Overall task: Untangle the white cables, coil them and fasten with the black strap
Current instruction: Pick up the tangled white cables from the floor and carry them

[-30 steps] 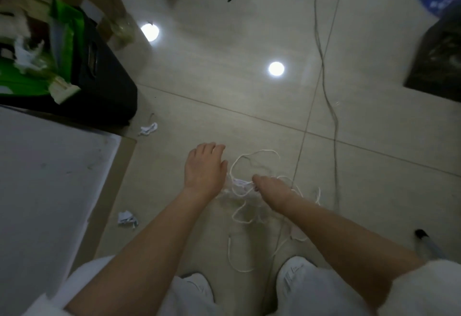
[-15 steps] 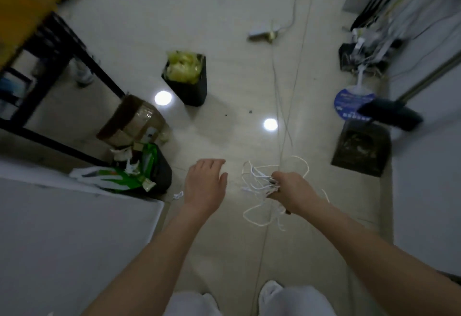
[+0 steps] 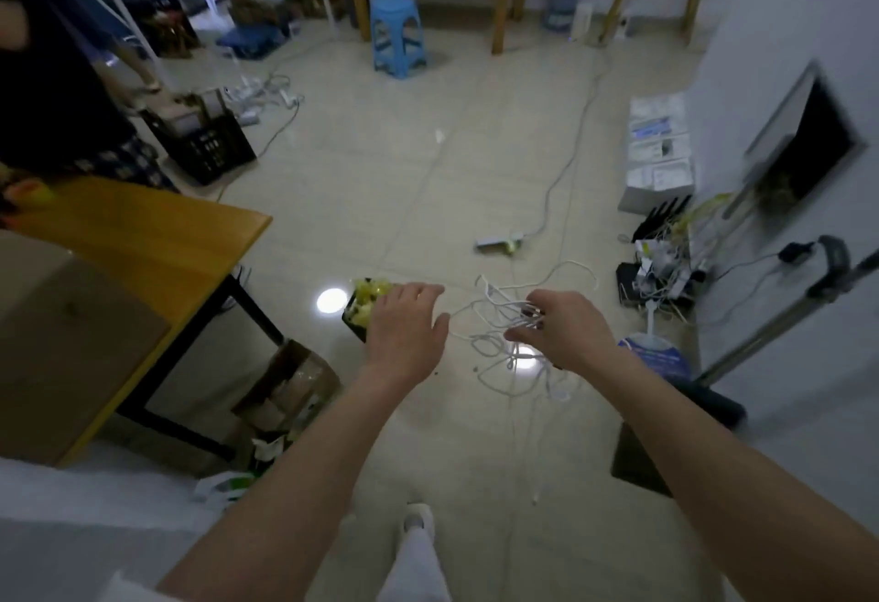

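White cables: thin, tangled bunch w/ several loose loops, hanging in air above the tile floor, one loop arcing up and right, strands trailing down. Right hand grips the bunch, fingers curled round it; dark bit at the fingertips, can't tell what. Left hand just beside the cables, palm down, fingers relaxed and spread, holding nothing. Black bin w/ yellow stuff sits behind left hand.
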